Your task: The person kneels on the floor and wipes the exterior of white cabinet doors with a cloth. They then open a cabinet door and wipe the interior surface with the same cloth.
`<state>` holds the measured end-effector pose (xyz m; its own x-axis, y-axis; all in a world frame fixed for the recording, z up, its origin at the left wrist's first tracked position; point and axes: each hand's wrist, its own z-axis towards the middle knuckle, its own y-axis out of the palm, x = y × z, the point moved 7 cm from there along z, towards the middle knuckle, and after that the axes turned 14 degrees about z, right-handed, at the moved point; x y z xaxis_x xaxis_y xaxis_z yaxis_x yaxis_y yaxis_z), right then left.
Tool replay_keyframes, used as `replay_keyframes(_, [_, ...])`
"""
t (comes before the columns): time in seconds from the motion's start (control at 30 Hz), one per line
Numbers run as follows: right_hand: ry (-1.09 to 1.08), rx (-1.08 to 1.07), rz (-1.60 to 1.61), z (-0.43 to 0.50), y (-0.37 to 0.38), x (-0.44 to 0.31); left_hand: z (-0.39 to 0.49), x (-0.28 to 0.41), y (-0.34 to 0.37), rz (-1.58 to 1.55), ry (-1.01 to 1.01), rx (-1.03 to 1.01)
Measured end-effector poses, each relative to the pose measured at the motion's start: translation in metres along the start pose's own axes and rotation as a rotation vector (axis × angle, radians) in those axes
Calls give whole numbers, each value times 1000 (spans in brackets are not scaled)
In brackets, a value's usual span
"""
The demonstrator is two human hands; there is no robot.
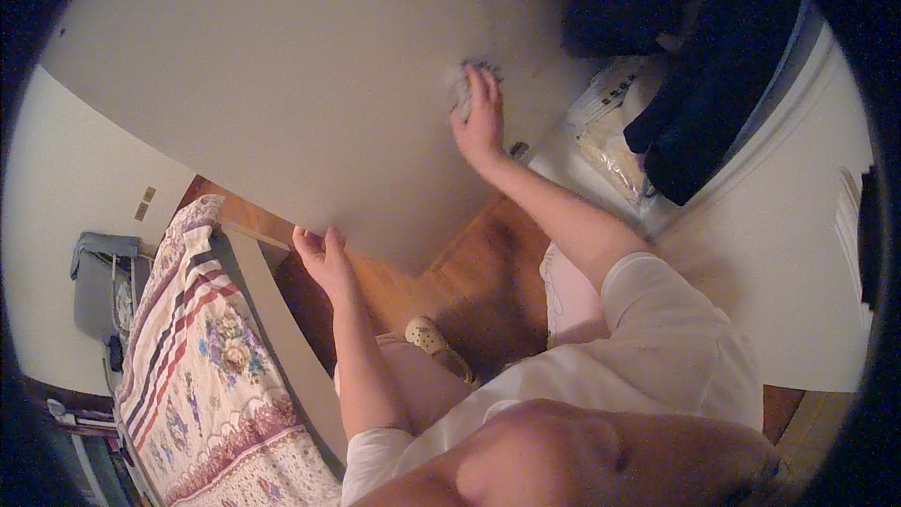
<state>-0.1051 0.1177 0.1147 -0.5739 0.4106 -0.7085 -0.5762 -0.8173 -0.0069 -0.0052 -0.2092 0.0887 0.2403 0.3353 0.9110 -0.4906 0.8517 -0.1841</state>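
Observation:
A large pale door panel (295, 84) fills the upper left in front of me. My right hand (481, 120) presses a crumpled light-grey cloth (462, 88) against the panel's surface, toward its right side. Lower down, my left hand (327, 264) grips the panel's near edge, thumb and fingers on either side of it. The cloth is partly hidden under my right fingers, and its outline is blurred.
Dark garments (693, 98) hang at the upper right above plastic-wrapped items (609, 148). A bed with a floral cover (218, 359) stands at left, a grey folding chair (105, 289) beyond it. A perforated clog (426, 334) shows on the wooden floor (464, 282).

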Motion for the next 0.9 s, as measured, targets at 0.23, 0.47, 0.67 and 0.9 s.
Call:
replay_keyframes(0.23, [-233, -346, -3, -63, 24, -56, 3, -10, 1, 13, -14, 52])
replay_keyframes(0.47, [-397, -555, -14, -60, 36, -59, 1, 0, 3, -26, -18, 29])
replay_keyframes(0.67, [-151, -275, -41, 15, -2, -41, -2, 3, -4, 3, -13, -3])
replay_keyframes(0.9, [-69, -38, 14, 28, -21, -5, -8, 17, 0, -14, -25, 6])
